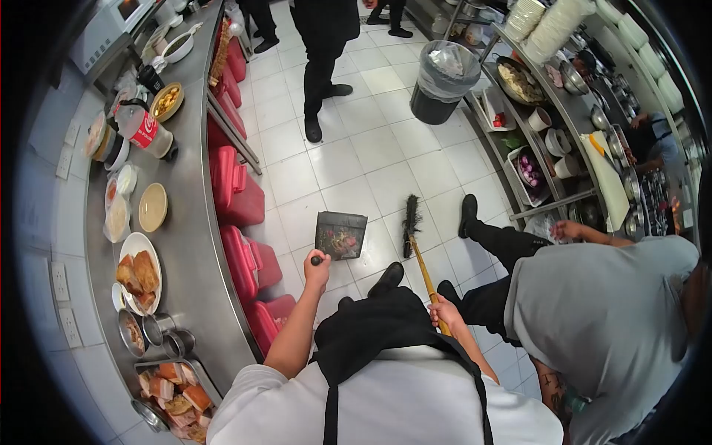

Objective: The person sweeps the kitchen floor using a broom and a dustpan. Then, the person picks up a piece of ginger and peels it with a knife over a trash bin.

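My left hand (pixel 317 273) is closed around the dark upright handle of a black dustpan (pixel 341 236). Food scraps lie in the pan, which is at the tiled floor in front of my feet. My right hand (pixel 445 313) grips the yellow stick of a broom (pixel 423 268). The broom's black bristles are to the right of the dustpan, apart from it, over the white tiles.
A steel counter (pixel 189 222) with food runs along the left, red bins (pixel 239 185) beneath it. A person in grey (pixel 601 319) stands close at my right. Ahead are a person in black (pixel 320 52), a trash can (pixel 437 93) and right-side shelves (pixel 519 133).
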A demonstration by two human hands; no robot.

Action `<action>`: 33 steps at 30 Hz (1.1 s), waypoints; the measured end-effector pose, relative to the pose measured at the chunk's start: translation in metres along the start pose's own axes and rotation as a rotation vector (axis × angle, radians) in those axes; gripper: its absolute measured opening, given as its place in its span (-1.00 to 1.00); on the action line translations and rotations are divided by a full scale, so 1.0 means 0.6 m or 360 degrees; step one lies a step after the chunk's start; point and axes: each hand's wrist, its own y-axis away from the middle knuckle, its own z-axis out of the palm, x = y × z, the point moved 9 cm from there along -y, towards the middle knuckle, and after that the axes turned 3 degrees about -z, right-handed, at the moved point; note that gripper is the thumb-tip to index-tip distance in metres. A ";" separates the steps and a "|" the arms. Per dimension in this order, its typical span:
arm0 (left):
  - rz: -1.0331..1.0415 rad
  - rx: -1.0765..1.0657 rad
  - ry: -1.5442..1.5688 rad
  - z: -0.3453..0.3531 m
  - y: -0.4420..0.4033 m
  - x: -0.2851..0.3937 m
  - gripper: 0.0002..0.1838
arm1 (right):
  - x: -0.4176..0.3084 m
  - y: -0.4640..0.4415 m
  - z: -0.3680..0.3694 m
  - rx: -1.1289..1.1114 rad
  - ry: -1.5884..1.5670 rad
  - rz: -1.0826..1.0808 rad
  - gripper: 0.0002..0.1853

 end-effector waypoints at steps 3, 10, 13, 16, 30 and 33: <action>-0.0097 0.0098 0.0048 -0.027 0.025 -0.040 -0.76 | -0.021 -0.005 0.019 -0.0053 0.0199 -0.0002 -0.21; -0.0151 0.0236 0.0023 -0.104 0.088 -0.105 -0.77 | -0.157 -0.152 0.079 0.0079 0.1372 -0.0342 -0.28; -0.0121 0.0232 -0.0144 -0.128 0.102 -0.141 -0.80 | -0.231 -0.253 0.142 0.0050 0.1860 -0.0534 -0.29; -0.0252 0.0213 -0.0286 -0.136 0.113 -0.159 -0.81 | -0.266 -0.374 0.206 0.0031 0.2598 -0.0659 -0.25; -0.0154 0.0241 -0.0423 -0.165 0.117 -0.226 -0.81 | 0.063 -0.178 0.281 -0.0605 0.2187 0.0023 -0.12; -0.0096 0.0241 -0.0483 -0.171 0.135 -0.214 -0.82 | 0.057 -0.102 0.261 -0.0561 0.1991 0.0042 -0.15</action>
